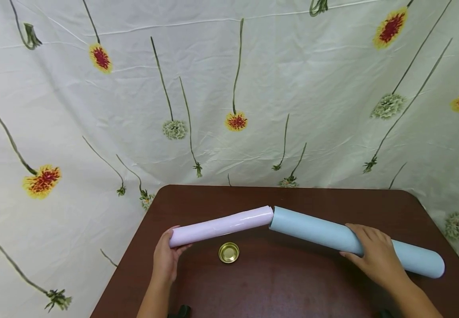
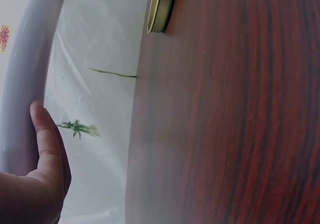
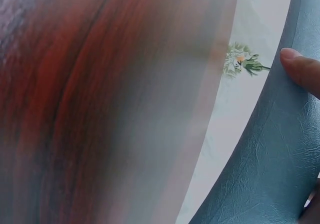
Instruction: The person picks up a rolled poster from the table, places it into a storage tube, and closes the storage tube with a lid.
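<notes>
Fingers: left hand (image 1: 167, 256) grips lilac roll (image 1: 221, 227) at its outer end; right hand (image 1: 376, 254) clasps blue roll (image 1: 312, 227)
Rolls: held above dark table (image 1: 285, 287), tip to tip, angled
Risk: edges could crumple if pushed together misaligned

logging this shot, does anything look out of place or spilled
The backdrop cloth looks upside down: its printed flowers hang heads down, stems up. The lilac roll and blue roll are angled, not in line. Nothing looks spilled.
</notes>
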`<state>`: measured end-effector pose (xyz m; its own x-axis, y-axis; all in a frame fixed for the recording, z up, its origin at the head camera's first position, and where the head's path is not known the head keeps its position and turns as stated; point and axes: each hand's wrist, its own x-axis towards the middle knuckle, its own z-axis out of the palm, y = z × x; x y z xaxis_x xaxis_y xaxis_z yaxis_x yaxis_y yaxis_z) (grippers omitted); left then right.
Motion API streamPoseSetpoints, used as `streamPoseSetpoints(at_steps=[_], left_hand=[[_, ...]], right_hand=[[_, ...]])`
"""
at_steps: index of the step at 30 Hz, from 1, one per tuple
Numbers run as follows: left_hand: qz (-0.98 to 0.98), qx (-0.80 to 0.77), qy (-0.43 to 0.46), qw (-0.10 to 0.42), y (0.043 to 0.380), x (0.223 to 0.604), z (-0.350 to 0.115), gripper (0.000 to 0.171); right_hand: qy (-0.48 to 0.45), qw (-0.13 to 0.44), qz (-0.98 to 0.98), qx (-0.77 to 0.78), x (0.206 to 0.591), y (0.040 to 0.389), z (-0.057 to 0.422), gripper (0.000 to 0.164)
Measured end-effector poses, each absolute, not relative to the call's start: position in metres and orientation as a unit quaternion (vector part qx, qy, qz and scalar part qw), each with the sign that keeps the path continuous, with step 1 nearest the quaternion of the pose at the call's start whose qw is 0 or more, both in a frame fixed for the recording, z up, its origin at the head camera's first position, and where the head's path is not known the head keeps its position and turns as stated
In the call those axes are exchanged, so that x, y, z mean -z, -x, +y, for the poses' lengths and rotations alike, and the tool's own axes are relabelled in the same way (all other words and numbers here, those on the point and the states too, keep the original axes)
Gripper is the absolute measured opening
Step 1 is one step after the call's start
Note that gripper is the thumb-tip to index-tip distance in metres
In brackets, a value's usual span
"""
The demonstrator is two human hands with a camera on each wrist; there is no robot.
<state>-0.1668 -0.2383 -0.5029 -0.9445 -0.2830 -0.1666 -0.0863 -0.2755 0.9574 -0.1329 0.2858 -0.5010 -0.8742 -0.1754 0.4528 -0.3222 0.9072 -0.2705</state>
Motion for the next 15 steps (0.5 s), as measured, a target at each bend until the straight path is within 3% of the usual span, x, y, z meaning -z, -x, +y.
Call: streamPoseSetpoints(at_steps=[15], left_hand=[[-0.633,0.762,-0.130,0.041,0.1665,0.5014,-0.2379,0.047]], right_hand=[[-0.158,0.227,-0.948,-0.155,0.4965,0.1319,0.2907,0.085]])
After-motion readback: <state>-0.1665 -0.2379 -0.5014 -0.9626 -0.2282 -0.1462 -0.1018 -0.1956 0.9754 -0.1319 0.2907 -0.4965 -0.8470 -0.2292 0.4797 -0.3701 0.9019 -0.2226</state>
